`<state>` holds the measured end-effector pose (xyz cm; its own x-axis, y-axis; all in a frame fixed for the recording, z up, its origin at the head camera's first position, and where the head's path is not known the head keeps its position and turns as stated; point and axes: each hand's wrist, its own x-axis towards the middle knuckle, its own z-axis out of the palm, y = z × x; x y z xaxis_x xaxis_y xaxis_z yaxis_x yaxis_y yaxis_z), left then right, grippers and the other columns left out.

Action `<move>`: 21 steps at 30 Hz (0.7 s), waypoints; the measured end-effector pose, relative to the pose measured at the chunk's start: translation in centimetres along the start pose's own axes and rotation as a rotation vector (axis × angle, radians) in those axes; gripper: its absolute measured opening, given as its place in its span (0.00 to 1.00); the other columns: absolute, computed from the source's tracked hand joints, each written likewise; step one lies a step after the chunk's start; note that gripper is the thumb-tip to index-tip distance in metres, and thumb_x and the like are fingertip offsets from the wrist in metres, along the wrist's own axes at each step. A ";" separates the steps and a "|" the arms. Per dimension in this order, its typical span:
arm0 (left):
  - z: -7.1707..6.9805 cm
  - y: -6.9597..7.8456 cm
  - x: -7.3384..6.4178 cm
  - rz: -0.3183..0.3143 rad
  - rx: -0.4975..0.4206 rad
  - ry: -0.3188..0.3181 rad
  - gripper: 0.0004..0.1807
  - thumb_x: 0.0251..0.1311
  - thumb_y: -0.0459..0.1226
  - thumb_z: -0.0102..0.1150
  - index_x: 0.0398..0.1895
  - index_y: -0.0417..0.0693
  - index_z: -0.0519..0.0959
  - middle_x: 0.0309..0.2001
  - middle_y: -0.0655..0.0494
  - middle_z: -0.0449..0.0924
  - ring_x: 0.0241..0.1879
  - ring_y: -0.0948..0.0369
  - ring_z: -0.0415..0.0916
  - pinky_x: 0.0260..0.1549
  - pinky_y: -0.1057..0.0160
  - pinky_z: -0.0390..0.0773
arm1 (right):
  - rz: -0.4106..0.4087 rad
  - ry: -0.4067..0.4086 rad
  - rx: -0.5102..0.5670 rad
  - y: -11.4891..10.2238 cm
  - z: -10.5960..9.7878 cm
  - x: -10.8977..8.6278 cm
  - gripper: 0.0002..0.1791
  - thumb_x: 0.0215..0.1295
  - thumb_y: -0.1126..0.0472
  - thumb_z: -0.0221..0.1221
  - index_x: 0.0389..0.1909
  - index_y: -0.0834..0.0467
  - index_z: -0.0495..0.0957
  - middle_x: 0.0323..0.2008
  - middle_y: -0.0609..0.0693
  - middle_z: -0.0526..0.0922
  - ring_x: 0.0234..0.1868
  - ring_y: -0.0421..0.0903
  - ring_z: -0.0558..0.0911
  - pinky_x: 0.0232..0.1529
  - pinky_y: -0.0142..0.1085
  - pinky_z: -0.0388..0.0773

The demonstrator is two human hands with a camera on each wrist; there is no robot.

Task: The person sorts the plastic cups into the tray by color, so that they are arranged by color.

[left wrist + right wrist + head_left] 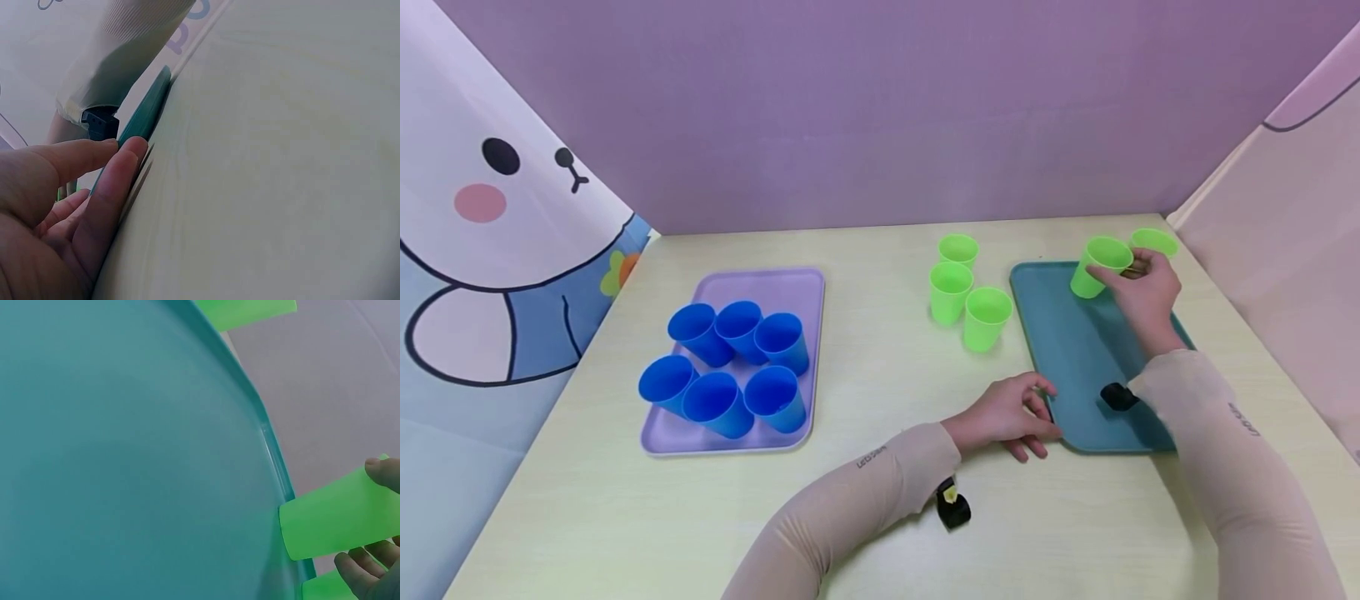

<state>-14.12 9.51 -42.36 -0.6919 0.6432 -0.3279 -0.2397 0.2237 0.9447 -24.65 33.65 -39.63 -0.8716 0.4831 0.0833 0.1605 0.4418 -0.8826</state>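
My right hand [1144, 292] pinches a light green plastic cup [1101, 265] near its rim, at the far end of the teal tray [1075, 350]. The cup is upright; in the right wrist view its base is close to the tray's far rim, and I cannot tell whether it touches. Partly hidden behind that hand is another green cup [1156, 242] at the far right corner. My left hand [1003, 414] lies beside the tray's left edge with loosely bent fingers, fingertips at the rim. Left of the tray, several green cups [987, 318] stand on the table.
A lilac tray [658, 433] on the left holds several blue cups [718, 404] standing in two rows. The pale wooden table [880, 367] meets a purple backdrop [880, 125] at its far edge. Black wrist cameras [953, 507] hang under the sleeves.
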 end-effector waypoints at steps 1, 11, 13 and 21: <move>0.0 0.0 0.0 0.000 0.000 -0.001 0.22 0.58 0.27 0.68 0.53 0.50 0.74 0.31 0.55 0.78 0.19 0.57 0.83 0.14 0.60 0.82 | 0.004 0.001 0.004 0.0 0.0 0.1 0.45 0.57 0.43 0.69 0.70 0.61 0.64 0.49 0.39 0.72 0.44 0.29 0.72 0.44 0.27 0.74; -0.1 -0.1 0.0 0.000 0.001 -0.001 0.21 0.58 0.27 0.68 0.52 0.50 0.73 0.31 0.55 0.79 0.20 0.57 0.83 0.14 0.60 0.82 | 0.005 0.004 0.010 0.7 0.0 0.2 0.41 0.60 0.47 0.68 0.69 0.60 0.66 0.52 0.41 0.74 0.47 0.34 0.77 0.45 0.27 0.76; -0.1 -0.1 0.1 0.007 0.000 -0.003 0.21 0.58 0.27 0.68 0.52 0.50 0.73 0.31 0.55 0.79 0.19 0.57 0.83 0.14 0.60 0.82 | -0.011 0.003 0.005 0.8 0.0 0.2 0.40 0.61 0.47 0.68 0.69 0.61 0.66 0.50 0.40 0.74 0.46 0.32 0.77 0.45 0.27 0.76; -0.1 -0.2 0.1 0.018 -0.011 -0.008 0.21 0.58 0.27 0.68 0.52 0.50 0.73 0.31 0.55 0.79 0.19 0.58 0.82 0.14 0.60 0.82 | -0.029 0.007 0.009 0.6 0.0 0.2 0.40 0.61 0.49 0.68 0.69 0.61 0.67 0.51 0.41 0.75 0.45 0.31 0.76 0.44 0.25 0.76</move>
<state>-14.23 9.45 -42.55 -0.6907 0.6528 -0.3110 -0.2349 0.2041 0.9503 -24.67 34.01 -40.12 -0.8725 0.4755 0.1124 0.1309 0.4491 -0.8838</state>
